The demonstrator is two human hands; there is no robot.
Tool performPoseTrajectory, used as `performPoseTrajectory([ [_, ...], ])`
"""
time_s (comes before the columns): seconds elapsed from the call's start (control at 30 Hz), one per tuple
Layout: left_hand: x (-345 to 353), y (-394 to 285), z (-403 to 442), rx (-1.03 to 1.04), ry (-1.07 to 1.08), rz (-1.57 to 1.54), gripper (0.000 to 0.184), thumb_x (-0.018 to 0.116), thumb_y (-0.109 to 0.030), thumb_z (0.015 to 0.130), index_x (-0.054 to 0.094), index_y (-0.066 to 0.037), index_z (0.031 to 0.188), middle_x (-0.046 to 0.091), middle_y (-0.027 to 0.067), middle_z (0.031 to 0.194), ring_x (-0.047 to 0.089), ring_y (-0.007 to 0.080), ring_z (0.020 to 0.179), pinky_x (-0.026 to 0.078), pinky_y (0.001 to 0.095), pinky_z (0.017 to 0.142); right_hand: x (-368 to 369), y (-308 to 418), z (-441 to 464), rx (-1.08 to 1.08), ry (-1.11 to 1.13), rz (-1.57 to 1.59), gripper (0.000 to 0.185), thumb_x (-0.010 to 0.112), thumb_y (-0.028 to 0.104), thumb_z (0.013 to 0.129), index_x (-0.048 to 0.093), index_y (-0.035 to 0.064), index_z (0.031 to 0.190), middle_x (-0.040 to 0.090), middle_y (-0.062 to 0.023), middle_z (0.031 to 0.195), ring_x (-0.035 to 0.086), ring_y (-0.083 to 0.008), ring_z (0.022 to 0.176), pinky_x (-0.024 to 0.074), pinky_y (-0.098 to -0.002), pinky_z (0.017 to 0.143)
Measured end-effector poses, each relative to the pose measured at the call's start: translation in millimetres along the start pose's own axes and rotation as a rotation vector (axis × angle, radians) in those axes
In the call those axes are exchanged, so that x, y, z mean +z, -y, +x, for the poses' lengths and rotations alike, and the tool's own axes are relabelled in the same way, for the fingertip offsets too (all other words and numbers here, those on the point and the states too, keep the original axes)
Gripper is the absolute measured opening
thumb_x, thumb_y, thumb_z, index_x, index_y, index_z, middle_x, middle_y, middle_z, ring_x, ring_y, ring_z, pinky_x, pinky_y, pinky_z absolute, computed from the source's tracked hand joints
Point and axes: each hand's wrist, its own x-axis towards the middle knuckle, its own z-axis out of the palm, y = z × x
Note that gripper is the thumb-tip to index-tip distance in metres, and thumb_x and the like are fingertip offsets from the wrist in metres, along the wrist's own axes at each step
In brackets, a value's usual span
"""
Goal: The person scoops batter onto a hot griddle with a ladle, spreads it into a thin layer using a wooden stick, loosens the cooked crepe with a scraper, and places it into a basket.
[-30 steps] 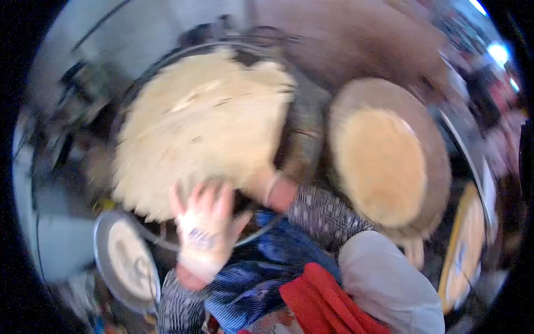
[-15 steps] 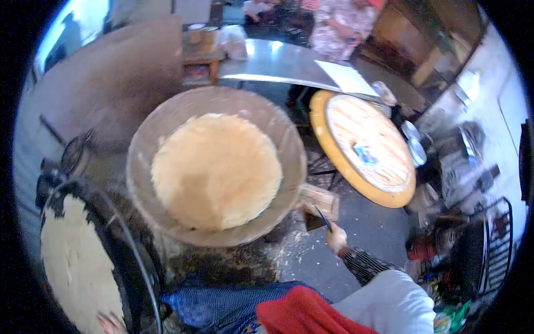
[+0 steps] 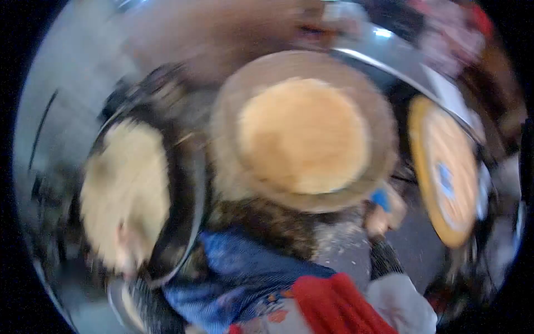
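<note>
On the left, a pale round flatbread (image 3: pixel 130 189) lies on a dark griddle (image 3: pixel 181 222) with a metal rim. My left hand (image 3: pixel 127 245) is over the flatbread's near part, its fingers smeared by motion; whether it presses on the dough does not show. My right hand (image 3: pixel 378 221) is beside a small wooden box (image 3: pixel 396 207), right of the large basin. A blue item (image 3: pixel 381 198) sits just above that hand; blur hides its kind and whether the fingers grip it. The wide basin (image 3: pixel 250 72) holds a round tan flatbread or flat layer (image 3: pixel 306 136).
A round yellow-rimmed board (image 3: pixel 420 150) stands on the right, a blue item (image 3: pixel 445 178) on it. Behind is a shiny metal table (image 3: pixel 384 47). A person (image 3: pixel 450 39) is at the back right. A bowl-like vessel (image 3: pixel 117 303) is by my left sleeve.
My view has swung left, bringing the whole griddle in. My left hand shows more fully over the flatbread. The slim dark-handled tool in my right hand no longer shows clearly; a blue item is there.
</note>
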Motion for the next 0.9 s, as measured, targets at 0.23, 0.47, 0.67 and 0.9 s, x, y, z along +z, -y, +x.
performPoseTrajectory([
  [0.23, 12, -24, -7, -0.341, 0.137, -0.119, 0.072, 0.038, -0.054, 0.095, 0.024, -0.011, 0.151, 0.02, 0.0193, 0.156, 0.011, 0.0366, 0.146, 0.005, 0.052, 0.117, 5, 187, -112, -0.493, 0.409, 0.758, 0.027, 0.051, 0.012, 0.097, 0.057, -0.0015, 0.119, 0.068, -0.0129, 0.103, 0.065, -0.0228, 0.095, 0.0498, -0.0326, 0.085],
  [0.47, -30, -75, -26, -0.407, 0.31, -0.359, 0.079, 0.029, -0.061, 0.096, 0.018, -0.006, 0.151, 0.011, 0.0215, 0.158, 0.003, 0.0378, 0.147, 0.001, 0.051, 0.117, -118, 518, -106, -0.177, 1.175, 1.624, 0.06, 0.061, 0.036, 0.092, 0.041, -0.005, 0.132, 0.061, -0.0198, 0.111, 0.063, -0.0296, 0.099, 0.0533, -0.0429, 0.081],
  [0.67, -78, -90, -89, -0.041, -0.044, -0.971, 0.054, 0.051, -0.037, 0.096, 0.046, -0.001, 0.135, 0.042, 0.0285, 0.138, 0.042, 0.0426, 0.126, 0.035, 0.0439, 0.107, -104, 602, -93, -0.083, 1.253, 1.597, 0.03, 0.07, 0.013, 0.08, 0.066, 0.0021, 0.108, 0.068, -0.009, 0.103, 0.065, -0.0231, 0.091, 0.0546, -0.0398, 0.082],
  [0.9, -78, -33, -164, -0.208, -0.101, -0.695, 0.032, 0.065, -0.03, 0.086, 0.062, -0.006, 0.107, 0.061, 0.0153, 0.104, 0.054, 0.0374, 0.102, 0.039, 0.0489, 0.094, -127, 540, 84, -0.843, 0.734, 1.349, 0.024, 0.064, 0.013, 0.082, 0.068, 0.0016, 0.103, 0.068, -0.0095, 0.1, 0.065, -0.0227, 0.091, 0.0526, -0.036, 0.085],
])
